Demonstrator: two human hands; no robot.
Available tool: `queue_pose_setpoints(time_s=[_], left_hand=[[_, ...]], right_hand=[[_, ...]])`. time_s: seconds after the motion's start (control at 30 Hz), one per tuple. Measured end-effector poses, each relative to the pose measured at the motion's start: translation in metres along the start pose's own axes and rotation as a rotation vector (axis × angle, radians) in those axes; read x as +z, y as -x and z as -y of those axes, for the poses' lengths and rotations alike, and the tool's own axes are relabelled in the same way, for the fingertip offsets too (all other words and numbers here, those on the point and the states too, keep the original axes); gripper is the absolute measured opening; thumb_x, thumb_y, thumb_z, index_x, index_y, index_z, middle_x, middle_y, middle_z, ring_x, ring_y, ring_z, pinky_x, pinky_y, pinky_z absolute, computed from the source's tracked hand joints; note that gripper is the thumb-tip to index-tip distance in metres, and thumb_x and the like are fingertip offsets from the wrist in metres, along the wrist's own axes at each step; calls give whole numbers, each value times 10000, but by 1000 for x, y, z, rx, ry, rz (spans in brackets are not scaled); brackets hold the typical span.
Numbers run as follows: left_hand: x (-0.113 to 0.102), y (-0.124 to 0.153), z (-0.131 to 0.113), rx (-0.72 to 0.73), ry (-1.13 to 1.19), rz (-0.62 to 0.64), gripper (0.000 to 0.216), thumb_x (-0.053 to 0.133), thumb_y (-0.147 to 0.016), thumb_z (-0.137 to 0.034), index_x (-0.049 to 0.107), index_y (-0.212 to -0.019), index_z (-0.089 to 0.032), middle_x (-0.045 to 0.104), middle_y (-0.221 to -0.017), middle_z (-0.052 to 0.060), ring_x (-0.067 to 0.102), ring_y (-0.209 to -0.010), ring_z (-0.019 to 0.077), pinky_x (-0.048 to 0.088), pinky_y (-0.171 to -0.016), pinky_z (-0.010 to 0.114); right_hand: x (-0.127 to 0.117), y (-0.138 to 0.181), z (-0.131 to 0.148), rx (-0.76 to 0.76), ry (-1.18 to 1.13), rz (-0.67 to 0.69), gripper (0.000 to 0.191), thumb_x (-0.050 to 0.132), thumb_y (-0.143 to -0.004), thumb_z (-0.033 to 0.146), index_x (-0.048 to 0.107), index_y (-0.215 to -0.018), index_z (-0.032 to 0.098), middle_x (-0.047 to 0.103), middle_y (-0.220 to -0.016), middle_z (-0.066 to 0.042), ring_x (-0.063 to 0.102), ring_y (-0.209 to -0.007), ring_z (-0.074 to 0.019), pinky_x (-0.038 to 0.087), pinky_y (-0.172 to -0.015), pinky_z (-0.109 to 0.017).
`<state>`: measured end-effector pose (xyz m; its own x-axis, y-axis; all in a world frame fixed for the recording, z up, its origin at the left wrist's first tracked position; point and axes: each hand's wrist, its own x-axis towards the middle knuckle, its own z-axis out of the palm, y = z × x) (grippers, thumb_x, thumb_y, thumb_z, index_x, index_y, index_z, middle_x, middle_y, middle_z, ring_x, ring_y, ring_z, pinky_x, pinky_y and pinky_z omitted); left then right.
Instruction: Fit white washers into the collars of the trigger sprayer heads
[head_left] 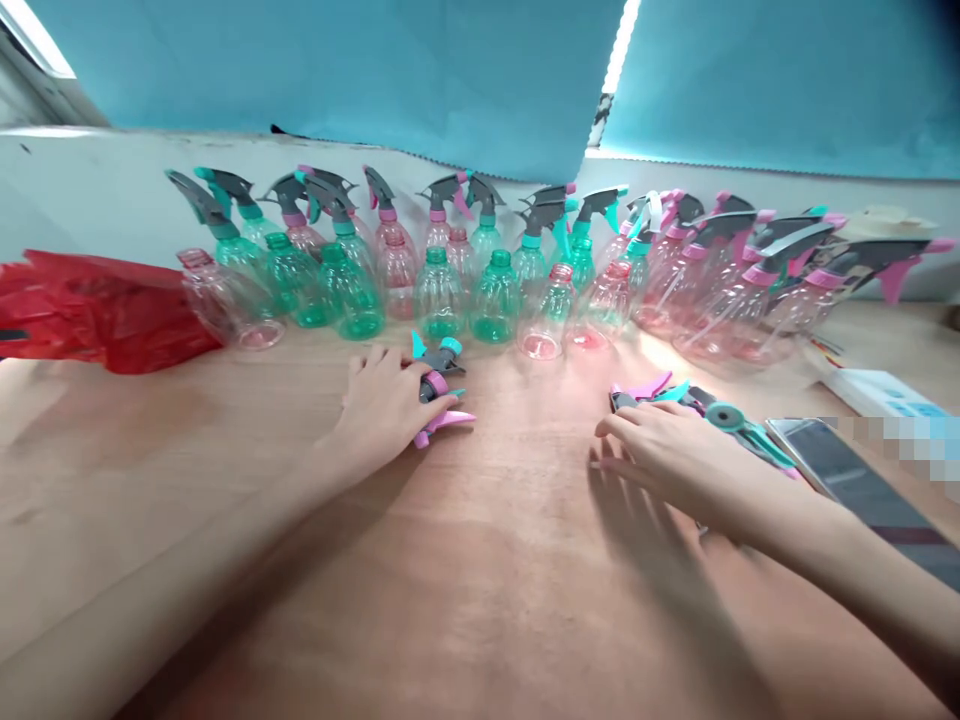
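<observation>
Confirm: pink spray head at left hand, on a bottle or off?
Off: pink spray head lies on the table, left hand touching it.

Left hand (386, 400), right hand (660, 450): bare, slender fingers. Left forearm (187, 570), right forearm (825, 540): uncovered up to frame edge.

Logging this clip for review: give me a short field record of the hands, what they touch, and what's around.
surface: wooden table
left hand: closed on a pink trigger head
right hand: open, fingers flat beside loose trigger heads
back of table: pink and green bottles, rear ones fitted with sprayers, front ones open-necked
far left: red bag
far right: phone
</observation>
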<state>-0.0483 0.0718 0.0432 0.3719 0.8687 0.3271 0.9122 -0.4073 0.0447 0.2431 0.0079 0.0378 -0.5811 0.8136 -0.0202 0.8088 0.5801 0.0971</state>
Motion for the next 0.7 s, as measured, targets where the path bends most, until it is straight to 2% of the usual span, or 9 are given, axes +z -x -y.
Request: queue_pose_setpoints(time_s=[0.13, 0.23, 0.4, 0.53, 0.7], left_hand=[[1, -7, -3, 26, 35, 42, 255, 622, -832, -385, 691, -910, -153, 627, -998, 139, 502, -1006, 364, 360, -818, 496], [-4, 0, -10, 65, 93, 42, 177, 581, -872, -341, 646, -952, -197, 657, -1008, 73, 528, -1016, 301, 331, -891, 475], [-6, 26, -36, 166, 336, -84, 153, 576, -884, -276, 581, -1031, -232, 660, -988, 6, 571, -993, 212, 211, -1054, 447], [2, 44, -56, 278, 522, -143, 218, 621, -862, -263, 567, -1070, -228, 660, -966, 8, 587, -942, 192, 290, -1006, 417], [16, 49, -66, 331, 621, -289, 223, 618, -870, -310, 577, -1069, -219, 680, -909, 22, 602, -870, 195, 352, -925, 425]], right_hand=[[-15, 1, 10, -20, -1, -8, 108, 537, -872, 209, 633, -829, 187, 655, -842, -61, 605, -764, -230, 387, -642, -336], [-25, 0, 15, -22, -43, -13, 149, 554, -878, 308, 618, -955, 198, 665, -880, -44, 624, -772, -204, 407, -609, -299], [-44, -9, 22, 41, -299, -103, 129, 516, -898, 317, 607, -966, 256, 677, -831, 31, 626, -725, -140, 396, -564, -246], [-51, -14, 29, -5, -525, -188, 81, 540, -879, 272, 613, -887, 238, 678, -834, 46, 610, -728, -106, 409, -602, -223], [-45, -15, 36, -65, -597, -152, 115, 529, -877, 251, 591, -792, 205, 646, -735, 33, 576, -663, -105, 374, -564, -225]])
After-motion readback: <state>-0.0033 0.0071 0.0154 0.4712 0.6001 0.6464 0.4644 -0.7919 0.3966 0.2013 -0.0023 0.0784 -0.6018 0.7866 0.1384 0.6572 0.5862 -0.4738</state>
